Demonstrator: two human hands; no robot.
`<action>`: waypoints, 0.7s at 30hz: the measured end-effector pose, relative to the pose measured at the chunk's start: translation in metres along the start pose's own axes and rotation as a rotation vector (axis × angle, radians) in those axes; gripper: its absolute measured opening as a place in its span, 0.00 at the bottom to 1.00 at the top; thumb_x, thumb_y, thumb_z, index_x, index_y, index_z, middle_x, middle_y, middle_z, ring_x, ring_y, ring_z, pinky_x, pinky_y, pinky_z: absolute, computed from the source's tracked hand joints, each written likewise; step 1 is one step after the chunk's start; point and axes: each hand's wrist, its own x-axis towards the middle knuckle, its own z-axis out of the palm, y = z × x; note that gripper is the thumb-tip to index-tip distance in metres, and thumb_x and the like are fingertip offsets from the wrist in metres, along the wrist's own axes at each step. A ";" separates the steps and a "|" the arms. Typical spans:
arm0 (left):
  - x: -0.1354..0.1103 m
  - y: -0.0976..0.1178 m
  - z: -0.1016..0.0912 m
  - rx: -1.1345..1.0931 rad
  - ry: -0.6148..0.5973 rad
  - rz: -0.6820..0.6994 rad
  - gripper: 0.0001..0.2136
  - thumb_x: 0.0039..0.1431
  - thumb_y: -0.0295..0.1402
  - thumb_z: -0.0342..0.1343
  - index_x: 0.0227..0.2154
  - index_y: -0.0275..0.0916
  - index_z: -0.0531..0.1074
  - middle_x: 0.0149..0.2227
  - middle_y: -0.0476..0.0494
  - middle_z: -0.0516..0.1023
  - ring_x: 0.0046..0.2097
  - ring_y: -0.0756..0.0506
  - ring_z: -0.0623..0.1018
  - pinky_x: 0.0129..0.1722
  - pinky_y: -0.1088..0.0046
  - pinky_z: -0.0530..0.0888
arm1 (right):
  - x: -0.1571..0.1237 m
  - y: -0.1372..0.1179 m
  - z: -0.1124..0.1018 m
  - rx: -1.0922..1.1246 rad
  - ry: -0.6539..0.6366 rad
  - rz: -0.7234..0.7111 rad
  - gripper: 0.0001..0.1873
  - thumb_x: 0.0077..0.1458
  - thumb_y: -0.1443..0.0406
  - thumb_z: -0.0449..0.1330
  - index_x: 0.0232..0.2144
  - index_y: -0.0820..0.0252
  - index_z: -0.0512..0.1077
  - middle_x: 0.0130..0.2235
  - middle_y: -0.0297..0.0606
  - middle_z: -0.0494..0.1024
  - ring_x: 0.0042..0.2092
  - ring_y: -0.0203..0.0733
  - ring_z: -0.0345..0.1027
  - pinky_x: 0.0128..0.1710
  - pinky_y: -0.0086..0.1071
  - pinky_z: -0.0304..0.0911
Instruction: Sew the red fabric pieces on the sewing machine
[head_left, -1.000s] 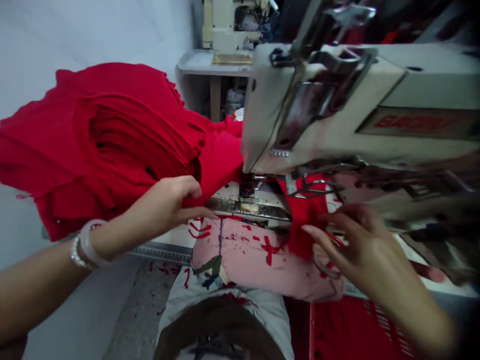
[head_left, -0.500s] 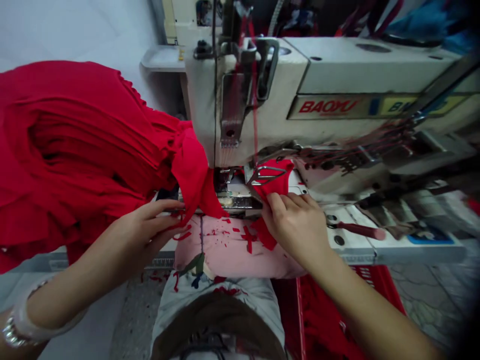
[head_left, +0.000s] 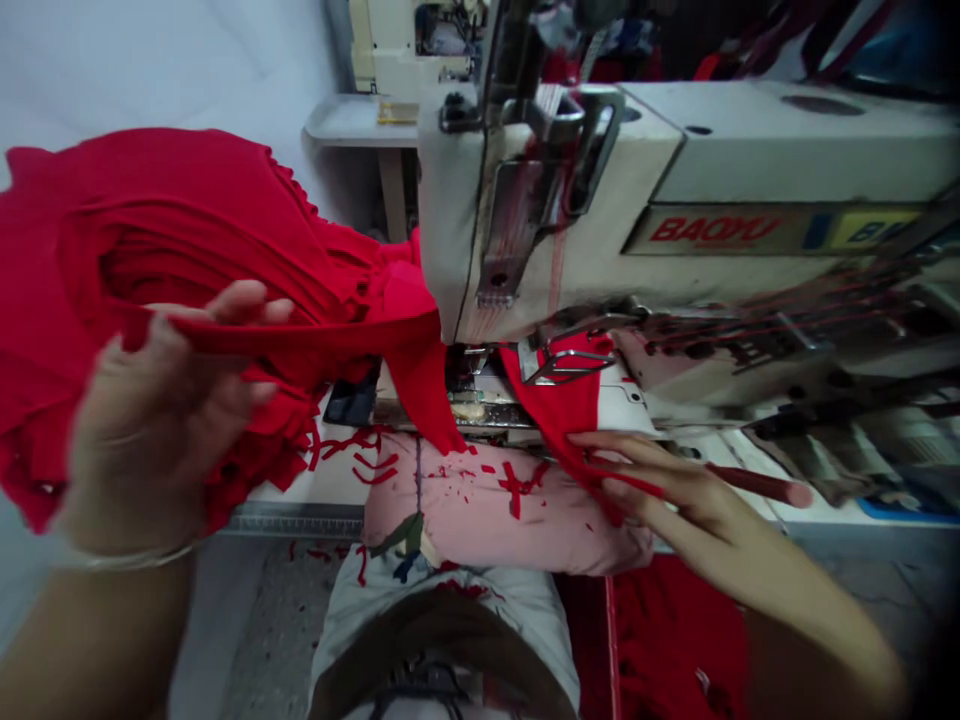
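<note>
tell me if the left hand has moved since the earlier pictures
Yes: the left hand has moved left, farther from the sewing machine than in either earlier picture.

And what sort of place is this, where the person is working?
Probably a garment workshop or sewing factory: there is an industrial-looking sewing machine with a BAOYU label, a large heap of red fabric beside it, and small red scraps scattered on the pink padding in front.

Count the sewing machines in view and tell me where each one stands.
2 visible: the BAOYU sewing machine in front of the person, and a cream machine behind it, cut off by the top edge. More may be hidden.
</note>
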 end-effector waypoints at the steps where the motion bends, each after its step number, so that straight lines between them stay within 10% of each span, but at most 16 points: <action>1: 0.003 0.015 0.022 -0.245 -0.001 0.007 0.21 0.72 0.47 0.29 0.62 0.59 0.56 0.62 0.56 0.68 0.55 0.43 0.76 0.30 0.70 0.81 | 0.003 0.000 0.003 0.031 -0.002 0.000 0.15 0.65 0.62 0.53 0.46 0.47 0.77 0.53 0.37 0.77 0.55 0.46 0.71 0.52 0.41 0.72; 4: 0.009 0.040 0.087 -0.487 -0.219 0.212 0.11 0.67 0.40 0.53 0.43 0.40 0.75 0.39 0.47 0.82 0.39 0.47 0.82 0.35 0.71 0.81 | 0.006 0.001 0.003 0.238 0.293 0.113 0.10 0.60 0.63 0.59 0.42 0.48 0.78 0.48 0.37 0.78 0.51 0.45 0.73 0.49 0.40 0.72; 8: 0.004 0.026 0.134 -0.125 -0.170 0.541 0.08 0.63 0.24 0.53 0.41 0.34 0.76 0.41 0.41 0.81 0.44 0.47 0.80 0.46 0.72 0.78 | 0.015 -0.008 0.003 0.625 0.693 0.093 0.07 0.59 0.56 0.60 0.35 0.46 0.78 0.36 0.37 0.79 0.38 0.42 0.76 0.30 0.33 0.74; 16: -0.012 0.023 0.116 0.530 -0.089 0.653 0.13 0.66 0.23 0.46 0.49 0.29 0.72 0.53 0.32 0.72 0.54 0.39 0.73 0.52 0.61 0.76 | 0.078 -0.034 0.092 -0.241 0.390 -0.255 0.16 0.59 0.72 0.55 0.49 0.70 0.75 0.50 0.53 0.76 0.56 0.52 0.68 0.54 0.49 0.71; 21: -0.021 0.033 0.114 0.707 -0.242 0.547 0.19 0.64 0.23 0.49 0.58 0.29 0.66 0.53 0.34 0.72 0.50 0.38 0.73 0.46 0.59 0.77 | 0.073 -0.032 0.103 -0.453 0.382 -0.222 0.20 0.62 0.73 0.51 0.53 0.77 0.70 0.54 0.57 0.73 0.58 0.53 0.65 0.55 0.47 0.71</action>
